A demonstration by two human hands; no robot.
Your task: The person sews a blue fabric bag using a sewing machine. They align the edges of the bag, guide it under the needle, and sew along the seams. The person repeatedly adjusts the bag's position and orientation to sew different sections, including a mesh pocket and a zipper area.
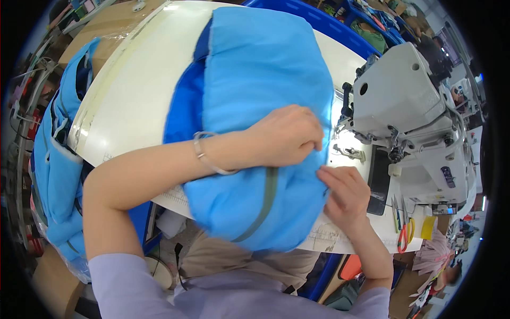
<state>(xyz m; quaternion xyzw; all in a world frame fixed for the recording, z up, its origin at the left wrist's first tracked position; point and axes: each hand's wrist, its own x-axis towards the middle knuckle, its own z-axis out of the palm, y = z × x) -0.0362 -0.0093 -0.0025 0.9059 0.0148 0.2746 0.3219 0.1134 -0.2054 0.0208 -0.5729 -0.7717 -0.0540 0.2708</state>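
A light blue padded fabric piece (263,64), with darker blue cloth (183,111) under its left side and a grey-green strip (260,204) on its lower part, lies across the white table (122,90) and hangs over the front edge. My left hand (287,135) rests on the fabric near its right edge, fingers curled; whatever they hold is hidden. Just below it, my right hand (342,191) pinches that same edge with thumb and fingertips. A white sewing machine (398,90) stands immediately right of the fabric.
Red-handled and yellow-handled scissors (404,228) lie at the table's right front, beside a yellow item (428,227). More light blue fabric pieces (61,175) are piled at the left by brown cardboard (101,26). Blue plastic crates (342,45) sit behind the table. A person (449,274) is at the lower right.
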